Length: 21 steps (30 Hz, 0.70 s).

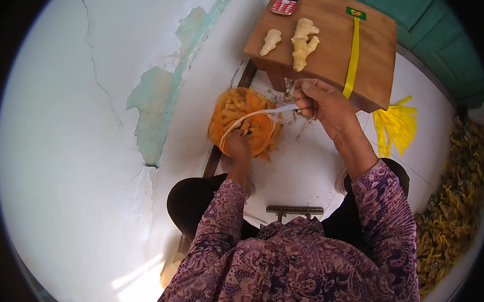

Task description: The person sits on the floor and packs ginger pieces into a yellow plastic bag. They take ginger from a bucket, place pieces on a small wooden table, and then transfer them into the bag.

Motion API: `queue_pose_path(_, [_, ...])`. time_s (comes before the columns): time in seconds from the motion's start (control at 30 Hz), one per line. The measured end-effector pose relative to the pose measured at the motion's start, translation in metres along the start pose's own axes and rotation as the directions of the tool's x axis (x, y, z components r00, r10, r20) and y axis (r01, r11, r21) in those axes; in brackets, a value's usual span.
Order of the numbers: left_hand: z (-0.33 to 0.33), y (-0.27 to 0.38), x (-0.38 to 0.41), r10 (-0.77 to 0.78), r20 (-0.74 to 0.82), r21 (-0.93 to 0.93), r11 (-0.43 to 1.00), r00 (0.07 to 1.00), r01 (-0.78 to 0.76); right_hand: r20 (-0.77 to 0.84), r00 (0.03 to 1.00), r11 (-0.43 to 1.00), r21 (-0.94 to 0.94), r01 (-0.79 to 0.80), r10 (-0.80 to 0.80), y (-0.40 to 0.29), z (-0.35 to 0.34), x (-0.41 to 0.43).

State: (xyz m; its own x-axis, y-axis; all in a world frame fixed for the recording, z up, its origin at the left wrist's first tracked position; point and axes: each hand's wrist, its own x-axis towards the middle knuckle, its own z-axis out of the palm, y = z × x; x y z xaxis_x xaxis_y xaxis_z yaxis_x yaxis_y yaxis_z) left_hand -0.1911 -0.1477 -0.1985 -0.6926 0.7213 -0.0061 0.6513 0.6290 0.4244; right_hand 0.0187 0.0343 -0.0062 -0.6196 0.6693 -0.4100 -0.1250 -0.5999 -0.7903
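Note:
My left hand reaches into the mouth of an orange mesh bag on the floor. Its fingertips are among pieces of ginger root there, partly hidden, so I cannot tell whether they grip one. A white strip runs from the bag's rim to my right hand, whose curled fingers pinch its end. That hand is raised in front of a wooden stool. On the stool lie a small ginger piece and a larger, branched ginger root.
A yellow ribbon with a green label lies across the stool, near a red mobile phone. Yellow strips hang at its right side. Tagged ginger is heaped at right. A peeling wall stands at left.

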Motion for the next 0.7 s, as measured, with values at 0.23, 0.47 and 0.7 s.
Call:
queue_pose_path(0.23, [0.010,0.020,0.032,-0.115,0.031,0.336,0.937,0.993,0.098,-0.006,1.000,1.000,0.013,-0.006,0.006,-0.001,-0.002,-0.002])
queue_pose_path(0.47, [-0.048,0.023,0.077,-0.163,0.543,0.324,0.946,0.824,-0.027,-0.004,1.000,1.000,0.006,-0.018,0.018,-0.001,-0.005,-0.003])
queue_pose_path(0.7, [-0.108,0.003,0.118,-0.160,0.745,0.364,0.911,0.647,-0.193,-0.004,1.000,0.999,-0.030,-0.020,0.020,0.001,0.002,-0.004])
